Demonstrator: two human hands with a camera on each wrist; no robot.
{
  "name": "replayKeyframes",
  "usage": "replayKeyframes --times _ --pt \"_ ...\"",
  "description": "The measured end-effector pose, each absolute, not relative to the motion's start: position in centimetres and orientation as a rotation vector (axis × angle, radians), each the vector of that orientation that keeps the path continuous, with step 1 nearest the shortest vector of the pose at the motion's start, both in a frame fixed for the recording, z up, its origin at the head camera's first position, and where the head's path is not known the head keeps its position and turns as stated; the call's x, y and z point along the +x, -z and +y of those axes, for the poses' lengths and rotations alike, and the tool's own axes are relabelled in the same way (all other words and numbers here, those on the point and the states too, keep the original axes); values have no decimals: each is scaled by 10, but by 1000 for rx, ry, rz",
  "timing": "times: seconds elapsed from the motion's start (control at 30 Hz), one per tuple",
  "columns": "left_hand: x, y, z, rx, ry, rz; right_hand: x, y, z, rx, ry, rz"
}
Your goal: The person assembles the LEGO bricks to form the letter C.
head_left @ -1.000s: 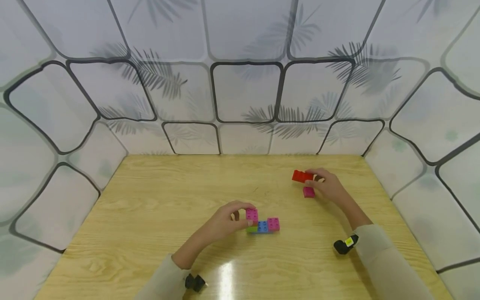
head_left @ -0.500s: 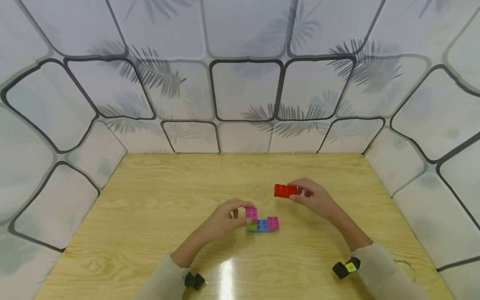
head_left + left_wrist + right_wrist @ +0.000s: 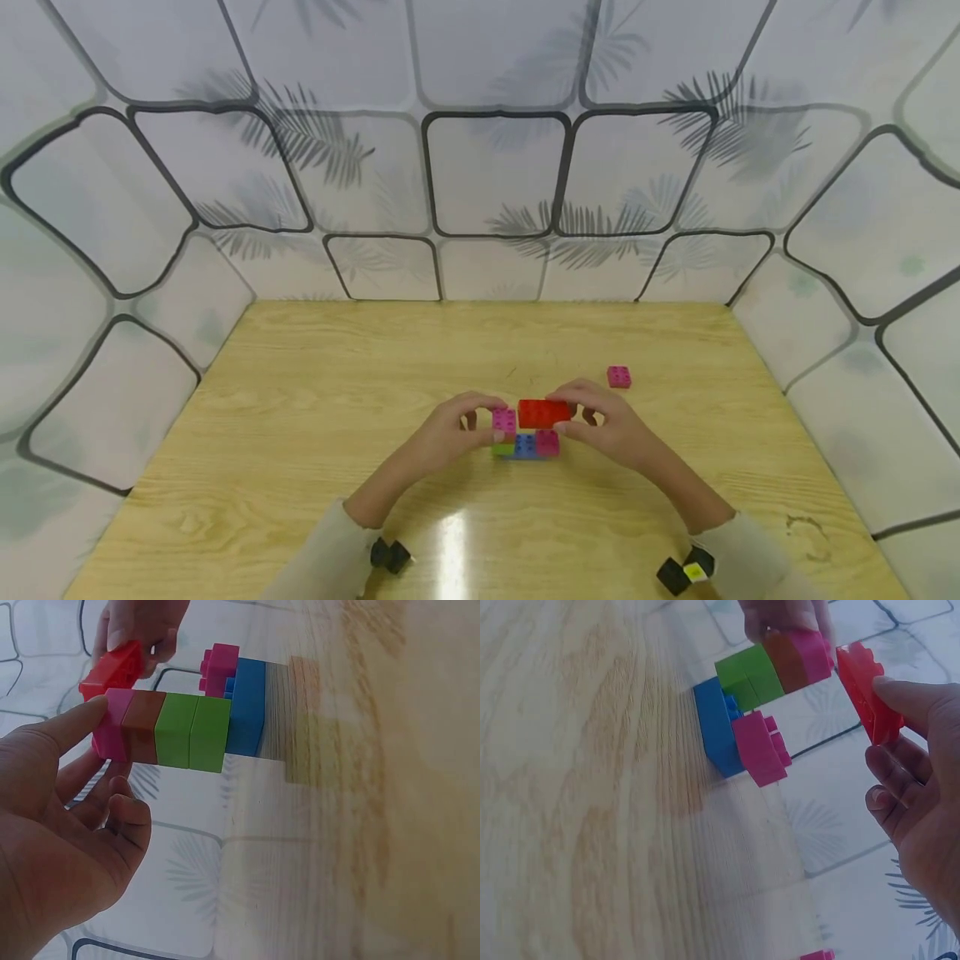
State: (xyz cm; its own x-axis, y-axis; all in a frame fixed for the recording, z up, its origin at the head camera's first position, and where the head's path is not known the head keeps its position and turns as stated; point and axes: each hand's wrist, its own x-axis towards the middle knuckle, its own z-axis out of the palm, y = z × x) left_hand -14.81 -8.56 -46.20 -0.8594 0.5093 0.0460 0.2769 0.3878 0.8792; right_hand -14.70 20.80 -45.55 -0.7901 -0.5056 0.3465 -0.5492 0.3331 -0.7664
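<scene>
A blue building brick (image 3: 716, 727) lies on the table as the base of a small build. On one end stands a stack: two green bricks (image 3: 193, 731), a brown brick (image 3: 142, 727) and a pink brick (image 3: 116, 712) on top. A single pink brick (image 3: 760, 748) sits on the base's other end. My left hand (image 3: 450, 429) pinches the top of the stack between thumb and fingers. My right hand (image 3: 611, 425) holds a long red brick (image 3: 542, 413) by its right end, above the build and beside the stack's top, apart from the lower pink brick.
A loose pink brick (image 3: 618, 377) lies on the wooden table (image 3: 337, 358), behind and right of the build. Patterned walls (image 3: 495, 175) rise at the table's back and sides.
My right hand has carried the red brick left and nearer, from beside the loose pink brick to above the build. My left hand has stayed on the stack.
</scene>
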Motion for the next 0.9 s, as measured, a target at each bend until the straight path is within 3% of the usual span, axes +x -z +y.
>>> replayKeyframes --times 0.3,0.9 --pt "-149 464 -86 707 -1496 2416 -144 456 198 1111 -1479 -2431" --pt "-149 462 -85 693 -1492 2388 -146 453 192 1090 -1367 -2549"
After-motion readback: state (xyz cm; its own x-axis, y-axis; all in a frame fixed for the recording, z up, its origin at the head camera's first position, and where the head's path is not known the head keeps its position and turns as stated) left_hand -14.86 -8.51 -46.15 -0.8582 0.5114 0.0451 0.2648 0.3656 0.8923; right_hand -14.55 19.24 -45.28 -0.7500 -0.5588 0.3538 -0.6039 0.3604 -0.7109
